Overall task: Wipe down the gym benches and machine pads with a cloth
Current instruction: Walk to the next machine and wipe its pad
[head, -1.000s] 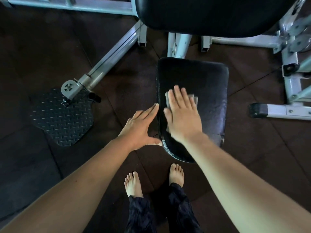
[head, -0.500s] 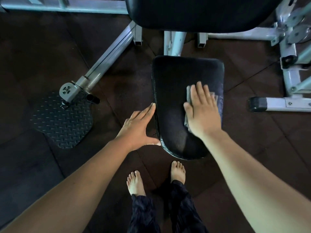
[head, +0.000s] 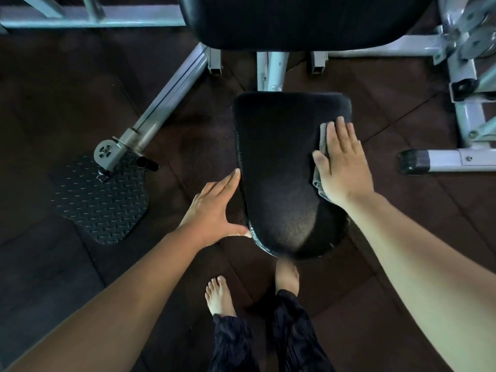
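Both hands show in the head view. Right hand lies flat, fingers straight and together, pressing a grey cloth onto the right edge of the black seat pad at frame centre. Left hand, fingers straight, rests against the pad's left rim and holds nothing. The cloth looks thin, limp and light, likely to bunch, so a flat palm suits it. The pad seems firm and smooth-skinned. A larger back pad sits at the top.
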Motion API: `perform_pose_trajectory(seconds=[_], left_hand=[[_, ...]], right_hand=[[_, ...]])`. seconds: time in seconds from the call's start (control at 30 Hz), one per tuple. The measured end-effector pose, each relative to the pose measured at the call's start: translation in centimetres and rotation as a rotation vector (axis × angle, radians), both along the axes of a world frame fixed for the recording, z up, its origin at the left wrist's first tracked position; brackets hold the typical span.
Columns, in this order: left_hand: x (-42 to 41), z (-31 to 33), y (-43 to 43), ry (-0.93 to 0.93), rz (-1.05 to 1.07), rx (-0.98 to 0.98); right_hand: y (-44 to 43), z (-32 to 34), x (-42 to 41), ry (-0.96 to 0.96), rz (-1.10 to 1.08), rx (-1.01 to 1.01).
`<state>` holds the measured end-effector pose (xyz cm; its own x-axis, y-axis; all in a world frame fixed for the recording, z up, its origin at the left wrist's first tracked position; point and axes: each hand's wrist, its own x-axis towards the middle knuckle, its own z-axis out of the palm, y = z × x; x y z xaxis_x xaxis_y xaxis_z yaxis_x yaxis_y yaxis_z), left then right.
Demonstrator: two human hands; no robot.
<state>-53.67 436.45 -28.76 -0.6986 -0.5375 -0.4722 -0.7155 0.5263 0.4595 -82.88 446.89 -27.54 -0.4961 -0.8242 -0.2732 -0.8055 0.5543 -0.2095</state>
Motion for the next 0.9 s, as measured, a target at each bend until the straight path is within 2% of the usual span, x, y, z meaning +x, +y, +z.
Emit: perform_pose_trajectory(seconds=[0.07,0.17,0.23,0.3,0.43,0.53,0.73,0.8,0.9], left_hand=[[0.0,0.0,-0.1,-0.015,-0.011,-0.003],[-0.1,0.1,-0.2,-0.023,-0.017,0.0],[-0.1,0.2,-0.1,-0.02,-0.013,0.006],[-0.1,0.2,0.0,-0.015,-0.008,0.011],[0.0,-0.2,0.0,-0.01,0.006,0.017],[0.1,-0.5,-0.1,-0.012,0.005,0.019],[0.3,-0.7,-0.2,0.022,-0.008,0.009],[0.3,-0.8,-0.2,0.016,-0.008,0.005],[0.2,-0.8,-0.2,0.015,-0.014,-0.005]], right_hand=[[0.8,0.1,2.0,0.009,0.007,0.004],[5.4,1.0,7.2,0.032,0.183,0.035],[6.0,0.8,7.0,0.037,0.266,0.035],[2.9,0.3,3.5,0.031,0.236,0.026],[-6.3,-0.2,-4.3,-0.005,0.034,-0.011],[-8.0,-0.1,-3.8,0.008,-0.044,-0.018],[-0.7,0.5,4.4,0.027,0.312,0.003],[-3.1,0.4,2.4,0.022,0.332,-0.018],[-10.2,-0.2,-1.1,0.045,0.222,-0.031]])
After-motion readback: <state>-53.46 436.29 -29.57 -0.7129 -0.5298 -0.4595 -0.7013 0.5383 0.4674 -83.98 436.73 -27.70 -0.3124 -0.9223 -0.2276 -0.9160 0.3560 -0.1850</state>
